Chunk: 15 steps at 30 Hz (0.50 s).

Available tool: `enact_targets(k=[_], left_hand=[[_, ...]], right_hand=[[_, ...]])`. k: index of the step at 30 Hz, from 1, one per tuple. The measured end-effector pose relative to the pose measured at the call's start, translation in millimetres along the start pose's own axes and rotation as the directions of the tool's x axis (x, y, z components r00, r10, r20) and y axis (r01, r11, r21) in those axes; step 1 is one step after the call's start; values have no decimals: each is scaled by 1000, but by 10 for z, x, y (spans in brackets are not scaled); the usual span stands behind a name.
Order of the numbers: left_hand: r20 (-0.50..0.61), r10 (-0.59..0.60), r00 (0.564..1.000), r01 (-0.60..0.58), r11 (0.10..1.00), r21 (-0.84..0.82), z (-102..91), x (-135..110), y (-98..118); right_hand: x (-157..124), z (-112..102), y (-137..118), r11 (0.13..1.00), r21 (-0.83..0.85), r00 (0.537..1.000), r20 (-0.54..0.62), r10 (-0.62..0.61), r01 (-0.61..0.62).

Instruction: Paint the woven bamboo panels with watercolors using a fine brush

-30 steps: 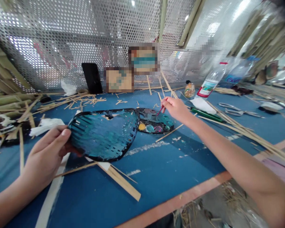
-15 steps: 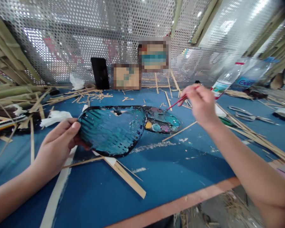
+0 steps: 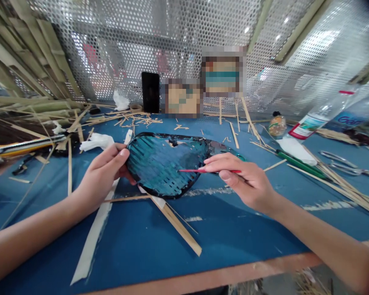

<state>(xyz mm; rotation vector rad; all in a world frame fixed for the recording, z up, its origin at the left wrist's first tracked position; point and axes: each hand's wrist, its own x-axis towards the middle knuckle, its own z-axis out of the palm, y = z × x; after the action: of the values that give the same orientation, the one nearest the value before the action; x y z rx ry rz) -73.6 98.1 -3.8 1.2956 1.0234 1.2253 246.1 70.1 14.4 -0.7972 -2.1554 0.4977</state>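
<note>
A heart-shaped woven bamboo piece [image 3: 162, 164], painted teal with a black rim, is tilted up off the blue table [image 3: 233, 229]. My left hand [image 3: 103, 176] grips its left edge between thumb and fingers. My right hand [image 3: 242, 180] pinches a thin red paintbrush [image 3: 197, 171], whose tip lies across the right part of the woven piece. The paint palette [image 3: 224, 148] sits just behind my right hand, mostly hidden by it and by the heart.
Bamboo strips and offcuts [image 3: 172, 217] lie scattered over the table. A black phone [image 3: 150, 92] leans on the perforated metal wall. At the right are plastic bottles [image 3: 316, 116], a small jar [image 3: 277, 125], a green-handled tool [image 3: 298, 157] and scissors [image 3: 347, 164]. White tissue [image 3: 96, 141] lies near my left hand.
My right hand left the palette, lifted the brush, then swung left and down, bringing the brush tip onto the woven heart. The left hand kept its grip.
</note>
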Motion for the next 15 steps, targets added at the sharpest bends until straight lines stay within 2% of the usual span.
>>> enact_targets(k=[4,8,11,15], left_hand=[[-14,-1,1000,1,1000,5,9,1,0],[-48,-5,999,6,1000,30,32,-9,23],[-29,-4,1000,4,1000,23,40,-14,42],[-8,-1,1000,1,1000,6,27,-10,35]], right_hand=[[15,-21,24,998,-61,998,-54,21,-24],[19,-39,42,996,-76,998,10,56,-55],[16,-45,42,994,-65,996,-7,89,-89],[8,-36,44,996,-56,998,5,69,-69]])
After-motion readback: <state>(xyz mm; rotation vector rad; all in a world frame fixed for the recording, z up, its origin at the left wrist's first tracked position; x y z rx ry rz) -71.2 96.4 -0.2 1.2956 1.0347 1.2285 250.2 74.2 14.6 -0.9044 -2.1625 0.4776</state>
